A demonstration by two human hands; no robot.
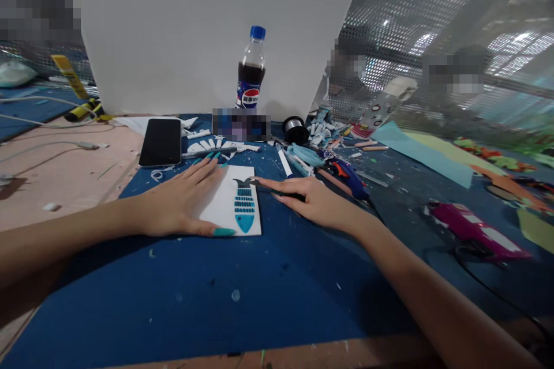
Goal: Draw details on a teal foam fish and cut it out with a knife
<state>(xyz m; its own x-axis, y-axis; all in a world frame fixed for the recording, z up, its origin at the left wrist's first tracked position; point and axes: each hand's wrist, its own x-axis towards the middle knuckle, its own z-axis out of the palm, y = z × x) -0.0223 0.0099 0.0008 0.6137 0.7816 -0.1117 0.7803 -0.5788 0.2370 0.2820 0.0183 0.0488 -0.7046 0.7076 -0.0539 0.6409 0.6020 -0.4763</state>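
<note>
A white sheet (223,190), thick like card or foam, lies on the blue work surface. Near its right edge is a blue fish-skeleton shape (244,203), its head toward me and its dark tail at the top. My left hand (179,199) rests flat across the sheet's left part, fingers stretched out and holding nothing. From the right, my right hand (309,196) closes around a dark slender tool (279,191), index finger extended along it. The tool's tip is beside the fish's tail; its exact kind is partly hidden by the fingers.
Behind the sheet lie a black phone (160,142), white scraps (212,144) and a cola bottle (251,72) before a white board (194,29). A wire spool (295,129), a blue glue gun (350,176) and a magenta device (476,230) with a cord are to the right.
</note>
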